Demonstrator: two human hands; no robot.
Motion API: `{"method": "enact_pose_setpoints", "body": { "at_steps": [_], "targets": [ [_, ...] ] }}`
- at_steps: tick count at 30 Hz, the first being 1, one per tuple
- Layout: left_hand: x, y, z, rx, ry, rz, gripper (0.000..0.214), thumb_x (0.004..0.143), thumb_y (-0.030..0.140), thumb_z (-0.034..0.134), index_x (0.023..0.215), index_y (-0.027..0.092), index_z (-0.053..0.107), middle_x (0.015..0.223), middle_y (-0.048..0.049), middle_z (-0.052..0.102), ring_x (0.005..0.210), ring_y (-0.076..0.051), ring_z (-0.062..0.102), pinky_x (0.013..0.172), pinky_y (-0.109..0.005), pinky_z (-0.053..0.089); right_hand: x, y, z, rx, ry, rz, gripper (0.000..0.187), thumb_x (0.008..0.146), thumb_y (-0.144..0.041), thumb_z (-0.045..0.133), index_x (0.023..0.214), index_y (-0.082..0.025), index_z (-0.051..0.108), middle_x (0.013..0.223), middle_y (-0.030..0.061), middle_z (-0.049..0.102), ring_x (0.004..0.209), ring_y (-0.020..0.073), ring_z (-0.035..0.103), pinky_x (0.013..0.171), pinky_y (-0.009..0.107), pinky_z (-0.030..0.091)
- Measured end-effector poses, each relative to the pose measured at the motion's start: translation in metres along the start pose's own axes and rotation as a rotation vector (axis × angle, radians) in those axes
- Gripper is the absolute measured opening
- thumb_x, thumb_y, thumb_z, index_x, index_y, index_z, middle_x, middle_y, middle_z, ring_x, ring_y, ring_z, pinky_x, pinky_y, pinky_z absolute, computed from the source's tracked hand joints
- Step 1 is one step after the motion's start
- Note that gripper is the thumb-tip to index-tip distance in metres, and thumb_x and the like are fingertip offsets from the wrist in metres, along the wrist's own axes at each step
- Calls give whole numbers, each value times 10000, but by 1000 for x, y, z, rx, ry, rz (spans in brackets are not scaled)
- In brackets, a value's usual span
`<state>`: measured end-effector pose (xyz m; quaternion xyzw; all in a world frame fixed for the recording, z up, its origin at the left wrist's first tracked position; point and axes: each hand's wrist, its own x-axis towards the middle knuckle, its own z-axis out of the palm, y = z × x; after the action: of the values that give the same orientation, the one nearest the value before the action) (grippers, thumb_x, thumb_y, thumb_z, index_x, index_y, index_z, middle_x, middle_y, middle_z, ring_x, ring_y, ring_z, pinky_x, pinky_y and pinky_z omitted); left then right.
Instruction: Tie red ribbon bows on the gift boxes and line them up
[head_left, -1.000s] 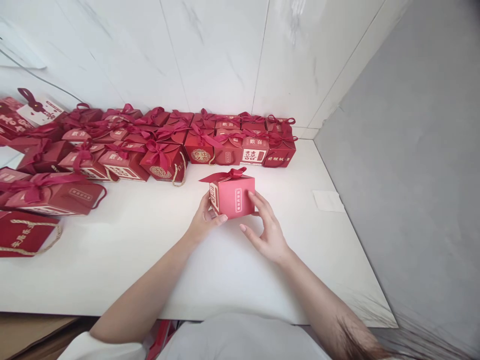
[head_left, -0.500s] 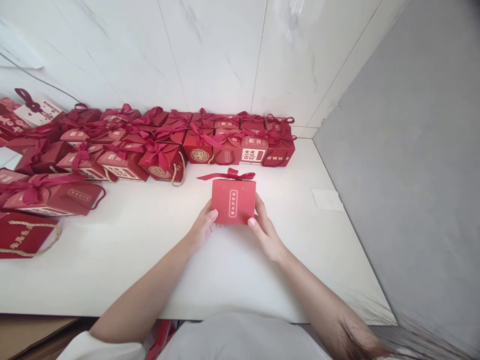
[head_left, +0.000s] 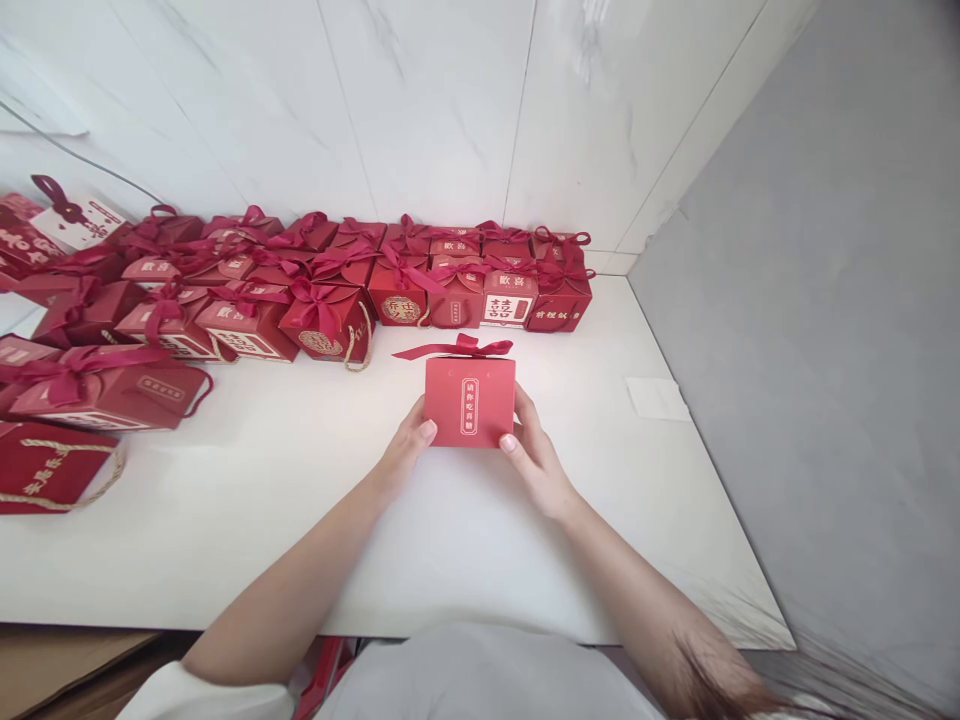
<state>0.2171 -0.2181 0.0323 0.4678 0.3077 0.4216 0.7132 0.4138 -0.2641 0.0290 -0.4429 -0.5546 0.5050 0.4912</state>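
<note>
Between both hands I hold a red gift box [head_left: 450, 400] over the white table, a panel with pale writing turned toward me. A red ribbon bow [head_left: 469, 346] sits on its top, one tail trailing left. My left hand [head_left: 405, 448] grips the lower left side, thumb at the front corner. On the lower right, my right hand [head_left: 534, 452] holds the box with its thumb on the front face. The other fingers of both hands are partly hidden behind the box.
Rows of similar red boxes [head_left: 247, 330] with bows stand along the marbled wall [head_left: 427, 110] and down the left side. A white paper piece [head_left: 656, 398] lies near the table's [head_left: 480, 560] right edge, beside a grey wall [head_left: 825, 300].
The box and both hands show hardly any movement, only a very slight shift to the right. Both hands keep the same hold.
</note>
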Motion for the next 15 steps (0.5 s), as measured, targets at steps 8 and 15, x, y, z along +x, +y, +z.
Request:
{"method": "enact_pose_setpoints", "body": {
  "at_steps": [8, 15],
  "targets": [
    [0, 0, 3, 6, 24, 18, 669, 836, 593, 652, 1398, 245, 546, 1452, -111, 570, 1439, -366, 407, 1196, -489, 321, 0, -1, -1, -1, 0, -2, 768, 944, -614, 491, 1585, -379, 140, 1633, 88, 266, 1079, 261, 649, 958, 490, 533],
    [0, 0, 2, 47, 18, 17, 645, 860, 588, 620, 1403, 250, 535, 1453, -104, 569, 1448, -372, 391, 1190, -517, 323, 1, -5, -1, -1, 5, 19, 749, 948, -598, 498, 1580, -377, 162, 1627, 82, 280, 1093, 262, 647, 964, 485, 534]
  ]
}}
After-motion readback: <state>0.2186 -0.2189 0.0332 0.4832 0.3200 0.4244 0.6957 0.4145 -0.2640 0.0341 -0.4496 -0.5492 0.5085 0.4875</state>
